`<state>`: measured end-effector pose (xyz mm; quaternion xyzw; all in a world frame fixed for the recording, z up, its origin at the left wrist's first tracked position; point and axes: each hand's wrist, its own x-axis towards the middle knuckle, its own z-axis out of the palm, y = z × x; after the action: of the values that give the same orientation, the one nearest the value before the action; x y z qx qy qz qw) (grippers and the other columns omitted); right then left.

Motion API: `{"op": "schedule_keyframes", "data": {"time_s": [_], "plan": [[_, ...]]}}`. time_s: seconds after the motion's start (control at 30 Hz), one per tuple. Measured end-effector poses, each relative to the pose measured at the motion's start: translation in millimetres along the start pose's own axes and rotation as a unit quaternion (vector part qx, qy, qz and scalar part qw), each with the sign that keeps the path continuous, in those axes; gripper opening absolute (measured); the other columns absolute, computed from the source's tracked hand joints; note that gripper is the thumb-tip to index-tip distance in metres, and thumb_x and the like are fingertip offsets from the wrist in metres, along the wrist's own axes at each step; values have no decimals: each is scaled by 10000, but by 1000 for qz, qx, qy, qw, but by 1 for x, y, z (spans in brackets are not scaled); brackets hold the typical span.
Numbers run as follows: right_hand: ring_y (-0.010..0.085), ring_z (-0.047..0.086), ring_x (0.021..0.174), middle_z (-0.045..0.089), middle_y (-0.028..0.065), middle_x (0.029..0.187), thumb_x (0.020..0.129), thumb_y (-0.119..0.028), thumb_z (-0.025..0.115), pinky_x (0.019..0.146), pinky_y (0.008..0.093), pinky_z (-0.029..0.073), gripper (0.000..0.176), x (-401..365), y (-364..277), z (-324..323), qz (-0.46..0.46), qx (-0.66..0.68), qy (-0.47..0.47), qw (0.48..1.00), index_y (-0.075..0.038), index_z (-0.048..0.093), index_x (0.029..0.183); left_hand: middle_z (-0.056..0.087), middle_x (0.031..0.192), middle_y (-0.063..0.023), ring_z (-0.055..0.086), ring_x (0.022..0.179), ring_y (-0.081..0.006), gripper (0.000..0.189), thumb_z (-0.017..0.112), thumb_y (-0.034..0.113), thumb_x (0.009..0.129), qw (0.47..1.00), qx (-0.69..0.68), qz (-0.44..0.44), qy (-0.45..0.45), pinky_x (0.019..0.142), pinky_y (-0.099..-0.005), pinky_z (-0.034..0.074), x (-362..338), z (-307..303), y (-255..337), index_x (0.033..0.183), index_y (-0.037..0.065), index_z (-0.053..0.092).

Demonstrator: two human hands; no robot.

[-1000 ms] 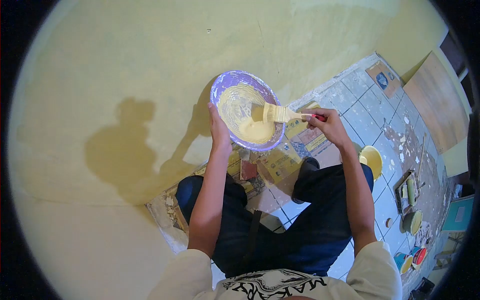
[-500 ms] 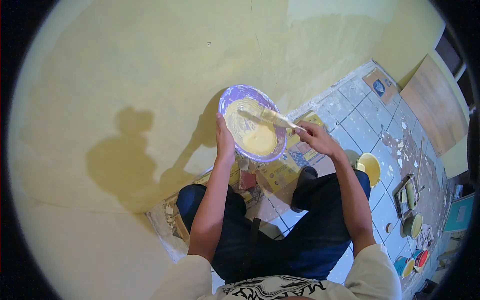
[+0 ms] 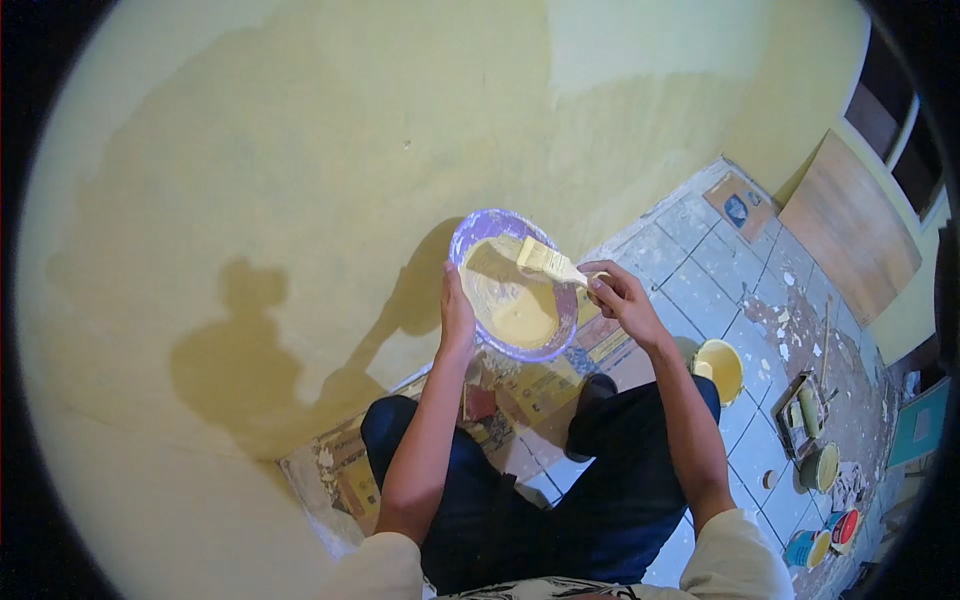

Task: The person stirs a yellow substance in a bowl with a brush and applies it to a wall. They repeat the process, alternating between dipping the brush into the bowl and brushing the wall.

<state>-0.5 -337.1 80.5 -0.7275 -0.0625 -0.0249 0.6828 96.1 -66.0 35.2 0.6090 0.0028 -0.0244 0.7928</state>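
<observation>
My left hand (image 3: pixel 459 315) grips the left rim of a purple bowl (image 3: pixel 568 310), its thumb over the edge. Pale yellow paint (image 3: pixel 522 318) pools at the bottom of the bowl and smears its inner walls. In my right hand (image 3: pixel 622 300) is the handle of a paintbrush (image 3: pixel 547 261), pinched between thumb and fingers. The brush's paint-coated bristles point left, over the upper right part of the bowl. Both hands are held out in front of my knees, close to the yellow wall (image 3: pixel 330 130).
Paint-stained cardboard (image 3: pixel 535 395) lies along the wall's foot. On the tiled floor to the right stand a yellow bucket (image 3: pixel 735 372), a roller tray (image 3: pixel 800 415) and several paint containers (image 3: pixel 822 467). A wooden board (image 3: pixel 850 230) leans at the far right.
The brush has come up off the bowl's inside and its bristles have shifted right, toward the rim. The camera view has tilted up, so bowl and hands sit lower.
</observation>
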Motion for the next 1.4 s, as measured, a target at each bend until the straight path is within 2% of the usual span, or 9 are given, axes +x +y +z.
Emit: {"op": "schedule_keyframes", "data": {"time_s": [0.2, 0.43, 0.67, 0.73, 0.87, 0.97, 1.13, 1.27, 1.4], "plan": [[42, 383, 640, 477, -59, 725, 964, -101, 662, 573, 239, 317, 317, 22, -26, -25, -95, -121, 115, 981, -101, 630, 1279, 394, 1582, -183, 404, 1446, -269, 800, 275, 609, 1074, 997, -40, -45, -47, 1199, -369, 306, -1, 15, -4, 1567, -20, 306], [77, 342, 544, 359, -31, 585, 950, -177, 677, 511, 296, 308, 311, 119, -149, -69, -271, -313, 243, 877, -123, 656, 1256, 412, 1568, -182, 420, 1432, -265, 761, 271, 575, 1087, 997, -53, -28, -56, 1194, -366, 313, 22, 11, -40, 1555, -22, 328], [198, 491, 536, 514, 86, 596, 940, -195, 676, 539, 366, 417, 266, 190, -266, -76, -328, -357, 267, 833, -156, 678, 1204, 479, 1511, -182, 480, 1378, -259, 714, 265, 537, 1103, 996, -79, -45, -21, 1170, -364, 343, 0, 23, -5, 1524, -29, 375], [223, 531, 553, 540, 102, 610, 932, -198, 682, 555, 378, 443, 266, 205, -265, -79, -327, -363, 276, 828, -166, 681, 1197, 415, 1572, -165, 434, 1419, -264, 797, 287, 640, 1062, 999, -30, 18, -40, 1189, -368, 314, 11, 10, -21, 1568, 26, 339], [293, 620, 607, 602, 145, 656, 907, -212, 696, 601, 406, 499, 275, 207, -194, -97, -306, -417, 266, 813, -201, 691, 1182, 506, 1484, -174, 498, 1364, -256, 706, 253, 538, 1103, 999, -39, -6, -11, 1156, -366, 367, 5, 11, -10, 1522, -16, 379], [319, 654, 661, 651, 164, 711, 857, -198, 700, 650, 435, 520, 276, 179, -137, -98, -174, -445, 193, 857, -183, 717, 1133, 494, 1493, -175, 493, 1375, -258, 717, 256, 547, 1100, 999, -39, -14, 1, 1158, -368, 369, 2, 11, -5, 1522, -20, 375], [336, 683, 726, 682, 171, 756, 865, -221, 696, 681, 449, 541, 229, 197, -161, -110, -187, -502, 174, 826, -192, 743, 1088, 467, 1517, -186, 471, 1397, -263, 736, 263, 553, 1096, 999, -40, -21, -13, 1170, -374, 354, 15, 2, -15, 1524, -37, 366], [187, 508, 496, 543, 65, 556, 886, -255, 718, 515, 367, 426, 252, 210, -257, -106, -286, -471, 247, 797, -219, 754, 1132, 446, 1534, -200, 436, 1424, -273, 746, 268, 551, 1096, 1000, -21, 6, 6, 1182, -366, 327, 23, -2, -32, 1523, -53, 365], [139, 451, 496, 490, 46, 549, 928, -250, 698, 503, 347, 400, 267, 207, -299, -89, -368, -394, 317, 780, -211, 734, 1190, 417, 1563, -183, 430, 1428, -272, 780, 288, 604, 1075, 999, 43, -4, 21, 1186, -375, 324, 25, -1, -29, 1566, -1, 328]]}}
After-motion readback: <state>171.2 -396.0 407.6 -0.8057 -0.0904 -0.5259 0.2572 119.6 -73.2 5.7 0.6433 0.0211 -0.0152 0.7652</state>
